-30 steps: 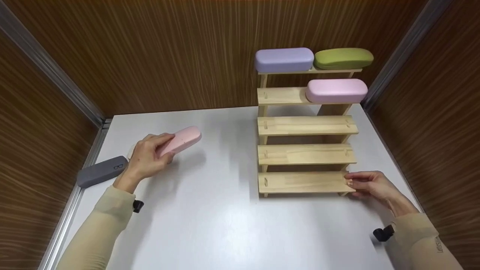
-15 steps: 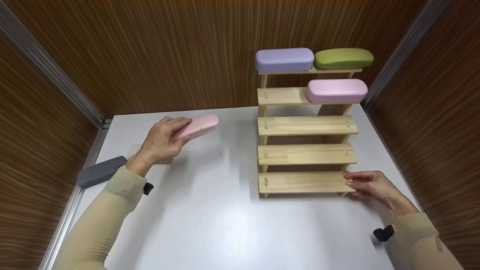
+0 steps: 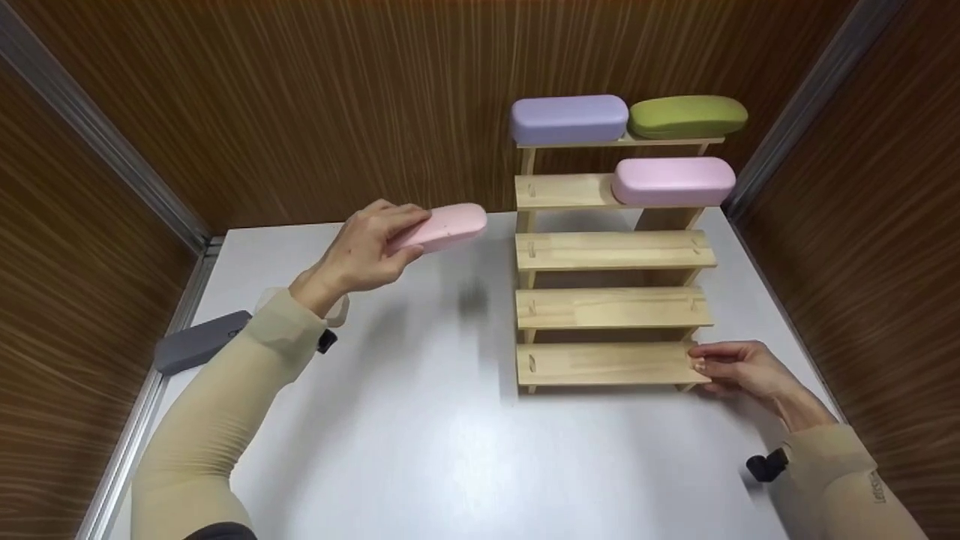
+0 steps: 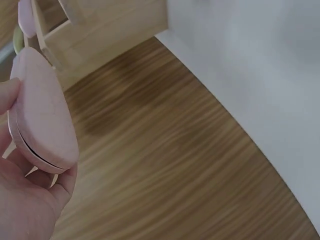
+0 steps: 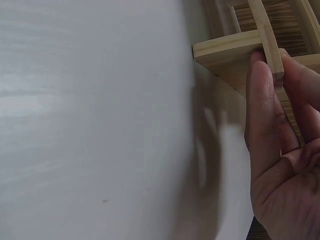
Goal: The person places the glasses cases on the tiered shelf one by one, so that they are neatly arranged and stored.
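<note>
My left hand (image 3: 367, 247) grips a light pink glasses case (image 3: 450, 225) in the air, left of a tiered wooden rack (image 3: 615, 250). In the left wrist view the thumb and fingers curl round the case (image 4: 45, 110), and a thin dark seam shows along its edge. My right hand (image 3: 757, 375) pinches the right end of the rack's lowest shelf; the right wrist view shows thumb and fingers (image 5: 262, 110) on either side of a wooden strip (image 5: 267, 37). A lavender case (image 3: 568, 120) and a green case (image 3: 688, 117) sit on the top shelf. Below them, a pink case (image 3: 673, 181) occupies the second shelf's right side.
A dark grey glasses case (image 3: 199, 345) lies at the table's left edge. Beside it, a pale object (image 3: 337, 311) is mostly hidden behind the left forearm. Wood-grain panels (image 3: 360, 112) enclose the white table (image 3: 420, 450) at the back and both sides.
My left hand has carried the light pink case right and away from me, towards the rack. The right hand keeps its pinch on the shelf end, and the rack stands still.
</note>
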`<state>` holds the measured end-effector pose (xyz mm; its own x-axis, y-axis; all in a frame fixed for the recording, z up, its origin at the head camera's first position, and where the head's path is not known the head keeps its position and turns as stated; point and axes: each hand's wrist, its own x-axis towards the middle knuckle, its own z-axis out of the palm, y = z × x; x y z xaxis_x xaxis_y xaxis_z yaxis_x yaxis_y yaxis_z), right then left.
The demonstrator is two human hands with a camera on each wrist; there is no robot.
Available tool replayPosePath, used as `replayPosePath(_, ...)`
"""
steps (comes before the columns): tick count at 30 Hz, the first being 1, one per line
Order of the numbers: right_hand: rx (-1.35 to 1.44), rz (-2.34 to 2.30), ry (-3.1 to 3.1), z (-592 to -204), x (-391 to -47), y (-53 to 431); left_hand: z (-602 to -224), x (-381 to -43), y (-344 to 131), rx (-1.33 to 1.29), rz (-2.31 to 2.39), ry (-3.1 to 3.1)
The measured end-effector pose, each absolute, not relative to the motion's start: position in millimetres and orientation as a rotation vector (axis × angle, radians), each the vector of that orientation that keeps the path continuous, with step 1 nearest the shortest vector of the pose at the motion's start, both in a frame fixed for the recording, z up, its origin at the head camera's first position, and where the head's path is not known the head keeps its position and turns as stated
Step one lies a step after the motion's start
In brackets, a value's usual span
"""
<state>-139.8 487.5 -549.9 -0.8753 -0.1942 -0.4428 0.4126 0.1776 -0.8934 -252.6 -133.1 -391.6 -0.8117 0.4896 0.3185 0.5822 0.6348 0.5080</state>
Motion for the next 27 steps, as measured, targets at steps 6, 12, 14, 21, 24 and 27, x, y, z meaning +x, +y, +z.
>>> replayPosePath(6,0.194,-1.738,2.014,-550.6,-141.2,486.2,-384.5,-264.7,-111.0,-0.991,-0.925,-2.650)
replayPosePath(12,0.206,-1.753,2.001,-552.1,-139.4,488.7,-380.0,-279.7,-82.1,-1.035,-0.902,-2.650)
replayPosePath(14,0.211,-1.747,2.003,-552.2,-138.9,489.4,-378.2,-286.1,-71.6,-1.045,-0.883,-2.660)
replayPosePath(21,0.216,-1.742,2.006,-552.4,-139.3,488.6,-368.4,-304.7,-37.2,-1.049,-0.873,-2.709)
replayPosePath(24,0.211,-1.742,2.005,-552.0,-139.5,488.6,-364.2,-310.4,-24.4,-1.072,-0.876,-2.714)
replayPosePath(27,0.206,-1.746,2.000,-551.2,-139.6,489.0,-361.5,-315.6,-12.8,-1.096,-0.859,-2.710)
